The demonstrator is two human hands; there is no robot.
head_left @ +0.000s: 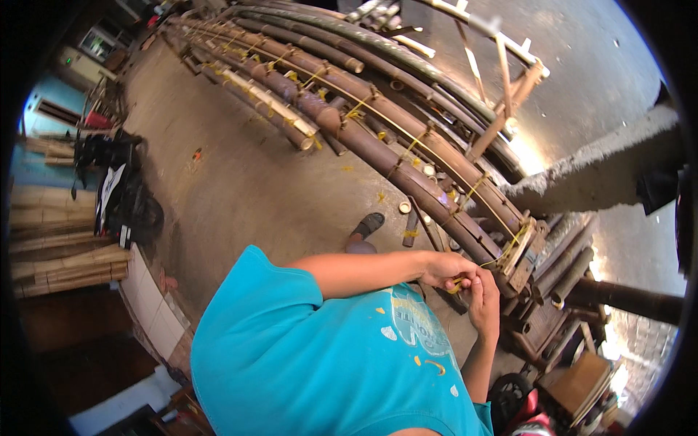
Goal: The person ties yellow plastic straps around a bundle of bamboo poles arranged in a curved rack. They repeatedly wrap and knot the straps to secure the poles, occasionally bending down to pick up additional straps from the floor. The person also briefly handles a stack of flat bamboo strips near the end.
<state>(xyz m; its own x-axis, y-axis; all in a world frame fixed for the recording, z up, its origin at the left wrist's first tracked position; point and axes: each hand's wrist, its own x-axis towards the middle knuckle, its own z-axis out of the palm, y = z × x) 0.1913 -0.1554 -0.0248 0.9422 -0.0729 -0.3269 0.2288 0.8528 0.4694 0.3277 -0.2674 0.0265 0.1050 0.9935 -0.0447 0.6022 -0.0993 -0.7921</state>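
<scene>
My left hand (443,269) and my right hand (484,304) meet in front of my chest, fingers closed and almost touching. Pinched between them is a thin yellow cord (456,285), with a short bunched part hanging below the left fingers. From the hands, the cord runs to the near end of a long brown bamboo pole (425,190). Beside it lies a second thick bamboo pole (465,173). Yellow ties wrap both poles at intervals along their length. My fingers hide exactly how the cord is looped.
More bamboo poles (407,69) lie behind on a wooden frame (502,120). A short split bamboo piece (276,109) rests on the left side. Offcuts lie on the concrete floor (240,189) near my sandalled foot (369,225). A motorbike (131,196) stands far left.
</scene>
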